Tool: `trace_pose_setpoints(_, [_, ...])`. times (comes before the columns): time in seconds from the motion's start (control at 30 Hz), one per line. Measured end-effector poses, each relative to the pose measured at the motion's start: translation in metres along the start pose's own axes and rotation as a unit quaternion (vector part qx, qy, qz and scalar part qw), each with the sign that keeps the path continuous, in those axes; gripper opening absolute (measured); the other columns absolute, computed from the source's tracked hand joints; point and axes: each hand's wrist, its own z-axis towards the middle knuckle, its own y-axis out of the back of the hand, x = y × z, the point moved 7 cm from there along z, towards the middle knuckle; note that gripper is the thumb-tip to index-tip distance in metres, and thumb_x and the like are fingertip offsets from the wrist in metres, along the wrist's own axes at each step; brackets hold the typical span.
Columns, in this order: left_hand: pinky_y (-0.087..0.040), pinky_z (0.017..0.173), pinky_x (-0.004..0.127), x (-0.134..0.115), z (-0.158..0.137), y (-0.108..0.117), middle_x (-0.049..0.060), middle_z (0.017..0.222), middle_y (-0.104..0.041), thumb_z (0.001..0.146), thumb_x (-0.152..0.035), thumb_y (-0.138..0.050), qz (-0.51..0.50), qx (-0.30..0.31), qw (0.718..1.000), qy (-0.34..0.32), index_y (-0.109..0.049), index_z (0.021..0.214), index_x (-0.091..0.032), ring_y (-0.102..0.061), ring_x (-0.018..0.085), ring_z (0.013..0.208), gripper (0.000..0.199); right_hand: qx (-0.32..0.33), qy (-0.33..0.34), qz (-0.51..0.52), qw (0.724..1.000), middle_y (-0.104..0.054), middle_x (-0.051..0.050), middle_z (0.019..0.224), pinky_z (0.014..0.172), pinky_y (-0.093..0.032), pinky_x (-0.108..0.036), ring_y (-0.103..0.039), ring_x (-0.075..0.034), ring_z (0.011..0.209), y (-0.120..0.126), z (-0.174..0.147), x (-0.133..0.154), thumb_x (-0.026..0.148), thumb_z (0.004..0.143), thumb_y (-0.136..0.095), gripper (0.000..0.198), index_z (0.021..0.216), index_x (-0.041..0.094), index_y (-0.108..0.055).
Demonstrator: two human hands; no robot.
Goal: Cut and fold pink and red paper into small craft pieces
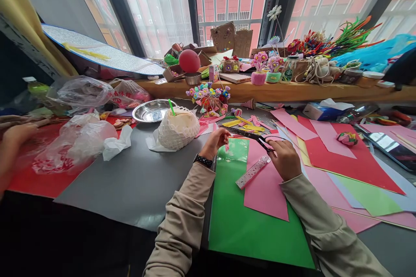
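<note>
My right hand grips black-handled scissors, with the blades pointing left toward my other hand. The fingers of my left hand are pinched together around what looks like a small piece of pink paper, mostly hidden by them. Below the hands lies a green sheet, with a pink paper sheet on top. A clear patterned ruler rests slantwise across both sheets. Yellow and pink paper scraps are scattered just beyond the scissors.
Left of my arms stand a white netted fruit with a green straw and a metal plate. Another person's hand is at the far left by plastic bags. Red paper and a phone lie right; crafts line the wooden ledge.
</note>
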Motion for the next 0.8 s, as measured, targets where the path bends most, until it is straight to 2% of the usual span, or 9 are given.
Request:
trace_pose_setpoints(0.27, [-0.034,0.048,0.019,-0.018,-0.011,-0.018,-0.004,0.047,-0.047,0.065,-0.018,-0.044,-0.009,0.066,0.993,-0.097,-0.046,0.058,-0.015,-0.043,0.005,0.044,0.008,-0.013,-0.028,0.064,0.997,-0.06,-0.004,0.073,0.063,-0.042,-0.03,-0.051,-0.019,0.072,-0.003,0.0,-0.003,0.012,0.065,-0.045,0.024,0.086,0.018,-0.056])
trace_pose_setpoints(0.43, [-0.035,0.05,0.02,-0.026,-0.017,-0.026,-0.004,0.047,-0.044,0.067,-0.02,-0.044,-0.007,0.09,0.987,-0.132,-0.041,0.058,-0.016,-0.043,0.006,0.045,0.01,0.011,-0.041,0.123,0.991,-0.061,-0.004,0.074,0.062,-0.043,-0.028,-0.053,-0.017,0.071,-0.005,0.0,-0.002,0.013,0.065,-0.046,0.024,0.086,0.016,-0.056])
trace_pose_setpoints(0.53, [-0.036,0.051,0.02,-0.029,-0.02,-0.029,-0.004,0.05,-0.046,0.067,-0.023,-0.045,0.002,0.103,0.985,-0.139,-0.041,0.059,-0.016,-0.044,0.006,0.046,0.011,0.002,-0.042,0.135,0.99,-0.061,-0.004,0.075,0.064,-0.043,-0.029,-0.053,-0.018,0.072,-0.003,0.0,-0.001,0.014,0.065,-0.046,0.024,0.087,0.016,-0.055])
trace_pose_setpoints(0.7, [-0.036,0.051,0.019,-0.029,-0.019,-0.026,-0.002,0.058,-0.05,0.066,-0.033,-0.05,0.036,0.074,0.987,-0.139,-0.045,0.064,-0.015,-0.046,0.006,0.05,0.018,-0.031,-0.031,0.099,0.994,-0.061,-0.004,0.074,0.064,-0.042,-0.029,-0.052,-0.019,0.072,0.004,0.001,0.0,0.013,0.066,-0.044,0.025,0.088,0.017,-0.055])
trace_pose_setpoints(0.8, [-0.035,0.048,0.018,-0.028,-0.015,-0.019,-0.003,0.052,-0.049,0.066,-0.041,-0.05,0.062,0.024,0.987,-0.149,-0.044,0.057,-0.014,-0.045,0.005,0.046,0.029,-0.038,-0.01,0.062,0.997,-0.06,-0.005,0.073,0.065,-0.042,-0.03,-0.05,-0.019,0.072,0.007,0.001,0.002,0.012,0.068,-0.043,0.024,0.088,0.016,-0.056])
